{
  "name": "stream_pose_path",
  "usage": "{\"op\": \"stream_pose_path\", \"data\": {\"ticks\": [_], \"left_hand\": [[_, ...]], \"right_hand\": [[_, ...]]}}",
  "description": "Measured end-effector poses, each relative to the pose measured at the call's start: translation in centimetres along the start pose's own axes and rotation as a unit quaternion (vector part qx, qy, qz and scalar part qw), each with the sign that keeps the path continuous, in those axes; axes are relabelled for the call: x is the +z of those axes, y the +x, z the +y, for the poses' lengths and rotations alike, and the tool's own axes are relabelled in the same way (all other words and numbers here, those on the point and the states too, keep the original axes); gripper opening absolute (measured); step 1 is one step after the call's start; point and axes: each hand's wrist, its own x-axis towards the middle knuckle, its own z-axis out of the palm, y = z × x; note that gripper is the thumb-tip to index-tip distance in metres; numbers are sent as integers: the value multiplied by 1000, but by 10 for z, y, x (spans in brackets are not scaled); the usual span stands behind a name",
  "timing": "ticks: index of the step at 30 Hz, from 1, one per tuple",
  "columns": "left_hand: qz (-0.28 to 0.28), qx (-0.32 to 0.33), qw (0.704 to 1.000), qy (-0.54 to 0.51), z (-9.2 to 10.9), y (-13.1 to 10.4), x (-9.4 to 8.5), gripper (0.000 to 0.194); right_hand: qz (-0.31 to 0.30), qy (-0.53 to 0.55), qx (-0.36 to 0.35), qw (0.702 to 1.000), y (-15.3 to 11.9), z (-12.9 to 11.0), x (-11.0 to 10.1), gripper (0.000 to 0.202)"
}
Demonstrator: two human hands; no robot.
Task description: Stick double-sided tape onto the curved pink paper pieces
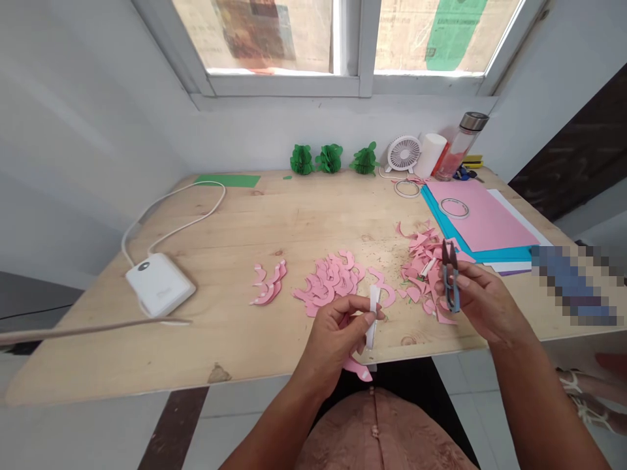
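Note:
My left hand [343, 333] pinches a narrow white strip [373, 316], which looks like double-sided tape. A curved pink paper piece [360, 370] with a small white patch at its end hangs from under the same hand. In my right hand [482, 297] is a pair of small thread snips [450, 281], grey-blue with dark blades pointing away from me. Beyond my left hand lies a heap of curved pink paper cutouts [330, 281]. Pink paper scraps [421, 261] are piled by my right hand. Several curved pieces with white patches [269, 286] lie farther left.
Coloured paper sheets [504, 219] lie at the right with a tape roll [454, 208] on top; another tape roll [406, 188] sits nearby. Green paper figures [329, 158], a small fan [404, 154] and a bottle [462, 147] line the back. A white power bank [160, 285] with a cable is left.

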Motion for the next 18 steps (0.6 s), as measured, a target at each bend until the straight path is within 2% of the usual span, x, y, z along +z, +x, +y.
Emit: {"op": "stream_pose_path", "data": {"ticks": [3,7,11,18], "left_hand": [[4,9,1000,27,3,1,2,18],[11,10,998,67,7,2,2,19],[25,4,996,82,10,1,3,19],[7,-10,997,80,14,-4,4,26]], "right_hand": [[-64,2,22,998,-6,0,17,26],[-98,-89,-11,991,-13,-4,34,25],[-148,-146,-35,978,-17,-12,41,24],[-171,-199,-49,964,-22,-16,47,28]]}}
